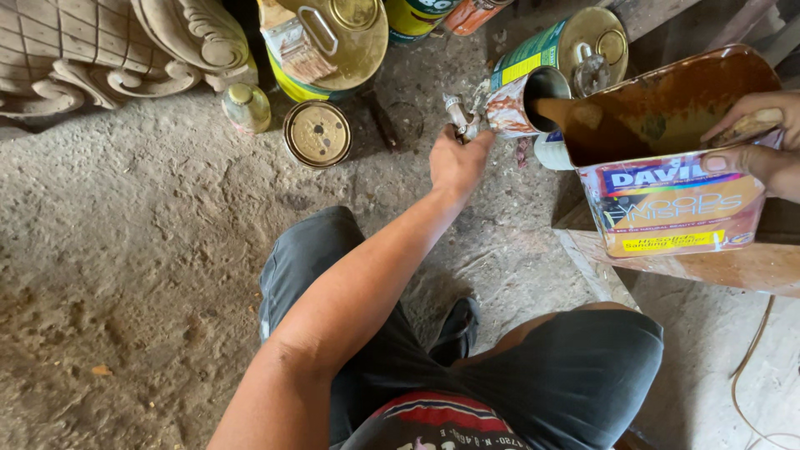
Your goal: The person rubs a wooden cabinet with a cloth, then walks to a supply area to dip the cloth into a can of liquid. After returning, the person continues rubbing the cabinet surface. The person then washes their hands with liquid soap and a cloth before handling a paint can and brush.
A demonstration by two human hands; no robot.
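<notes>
Grey shorts cover my legs at the very bottom, closest to me, and I am squatting on a dusty concrete floor. My black shoe pokes out between my knees.

I will tell where things are from the big square can, the open tin with brown liquid inside and a bright label on its side. It is tipped over towards its left. A wooden board lies just under the can.

My right hand grips the can's right edge, with my thumb on the label and my fingers over the rim.

My left hand is well to the left of the can. It is closed tight around the metal handle of a spray gun. The spray gun's cup lies on its side, with its round open mouth touching the can's left corner. Brown liquid runs from the can into the cup.

A white bottle sits just beside the can, under the cup.

Farther left of the can, a round tin lid lies flat on the floor, and a small yellow jar stands next to it.

Behind the can, a gold-topped tin stands. Far to the left at the top is a bigger tin with a paintbrush on it, and carved wood in the corner.
</notes>
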